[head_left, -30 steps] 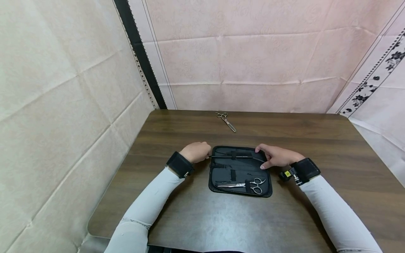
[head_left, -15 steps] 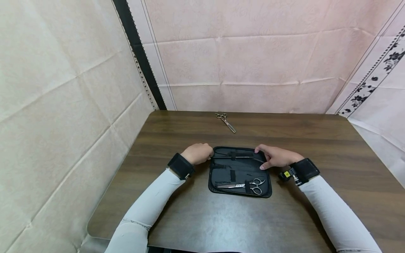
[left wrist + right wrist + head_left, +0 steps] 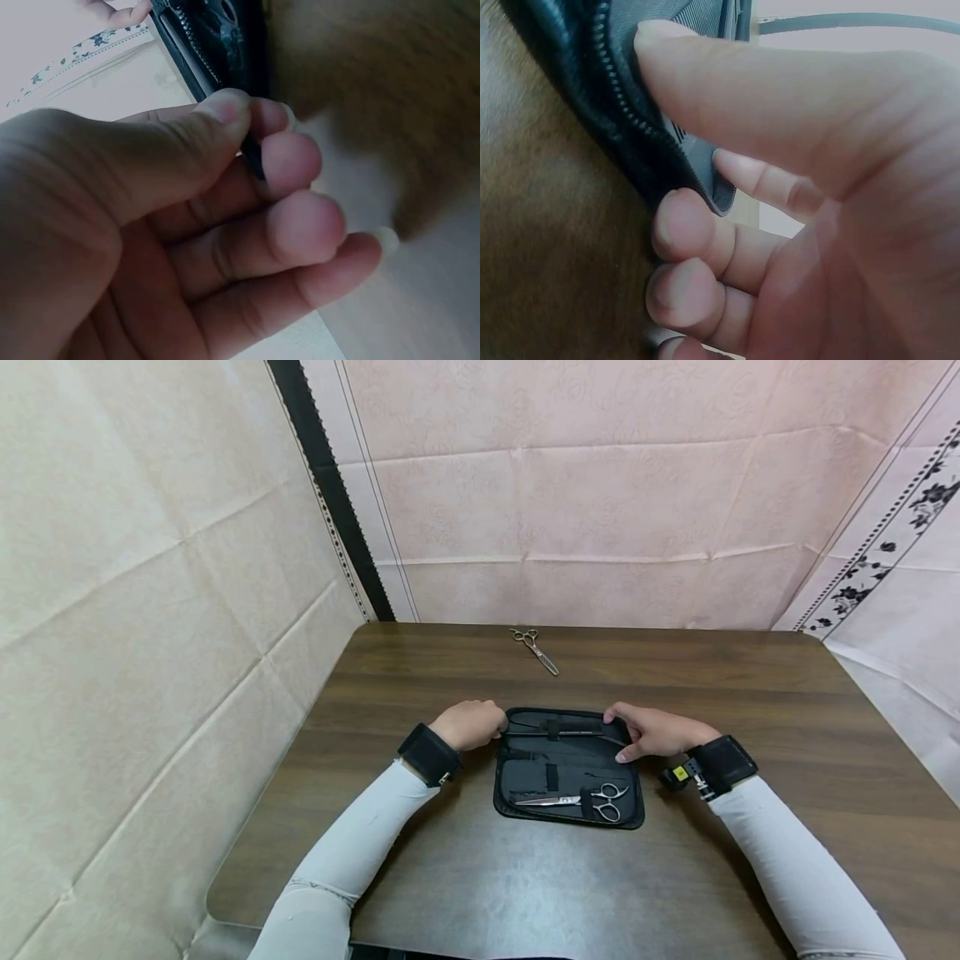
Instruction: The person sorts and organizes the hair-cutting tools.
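Note:
A black zip case (image 3: 525, 777) lies unfolded on the wooden table. My left hand (image 3: 471, 724) is at its far left corner. In the left wrist view its thumb and fingers pinch the thin pointed end of a black comb (image 3: 253, 159). The comb runs across the case's upper half, under an elastic loop (image 3: 552, 729). My right hand (image 3: 660, 731) grips the right edge of the case, thumb inside and fingers outside; the right wrist view shows fine teeth (image 3: 705, 16) beside the thumb. Silver scissors (image 3: 562, 800) lie strapped in the near half.
Thinning scissors (image 3: 542, 656) lie near the back edge of the table (image 3: 712, 677). Pale cloth (image 3: 600, 510) hangs behind the table, and another sheet (image 3: 172, 635) hangs along the left side.
Over the second my left hand has moved slightly right, up to the case, and the comb has slid further in with it. My right hand has stayed in place.

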Action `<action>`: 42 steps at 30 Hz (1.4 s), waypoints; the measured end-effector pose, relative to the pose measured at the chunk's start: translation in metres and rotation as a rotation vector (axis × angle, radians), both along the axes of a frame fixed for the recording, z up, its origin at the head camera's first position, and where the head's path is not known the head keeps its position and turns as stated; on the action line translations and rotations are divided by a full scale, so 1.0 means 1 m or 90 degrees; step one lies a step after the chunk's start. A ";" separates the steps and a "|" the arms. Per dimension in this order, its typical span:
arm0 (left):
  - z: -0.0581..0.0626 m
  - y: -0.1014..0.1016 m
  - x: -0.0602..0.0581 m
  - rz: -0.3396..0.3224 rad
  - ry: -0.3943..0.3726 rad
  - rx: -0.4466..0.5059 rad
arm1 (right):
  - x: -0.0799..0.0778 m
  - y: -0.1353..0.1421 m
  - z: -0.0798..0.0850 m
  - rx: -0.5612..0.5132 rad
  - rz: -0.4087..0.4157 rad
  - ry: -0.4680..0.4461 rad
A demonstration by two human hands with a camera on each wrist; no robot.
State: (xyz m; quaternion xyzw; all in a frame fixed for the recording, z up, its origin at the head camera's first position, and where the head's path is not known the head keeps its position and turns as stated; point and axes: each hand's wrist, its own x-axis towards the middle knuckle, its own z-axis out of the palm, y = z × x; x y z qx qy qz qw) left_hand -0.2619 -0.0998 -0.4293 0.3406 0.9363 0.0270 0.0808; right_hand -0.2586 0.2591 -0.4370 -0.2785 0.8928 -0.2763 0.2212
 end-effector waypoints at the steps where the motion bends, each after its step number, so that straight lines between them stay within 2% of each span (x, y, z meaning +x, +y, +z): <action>1: 0.000 0.000 0.000 -0.002 0.000 0.001 | 0.000 0.000 0.000 0.001 0.000 -0.001; 8: 0.002 0.002 0.000 0.000 -0.005 -0.005 | -0.002 0.002 -0.002 -0.005 -0.002 0.000; 13: 0.004 0.002 0.000 0.002 -0.031 0.001 | -0.002 0.003 -0.003 -0.003 -0.009 -0.002; 21: 0.008 -0.010 -0.004 0.038 -0.057 0.013 | -0.003 0.000 -0.005 0.001 -0.005 -0.003; 29: 0.009 -0.010 -0.005 -0.037 -0.041 0.044 | -0.004 0.001 -0.004 0.001 -0.016 -0.012; 42: 0.006 -0.007 -0.006 -0.065 -0.023 0.040 | -0.003 0.000 -0.001 -0.003 -0.013 -0.013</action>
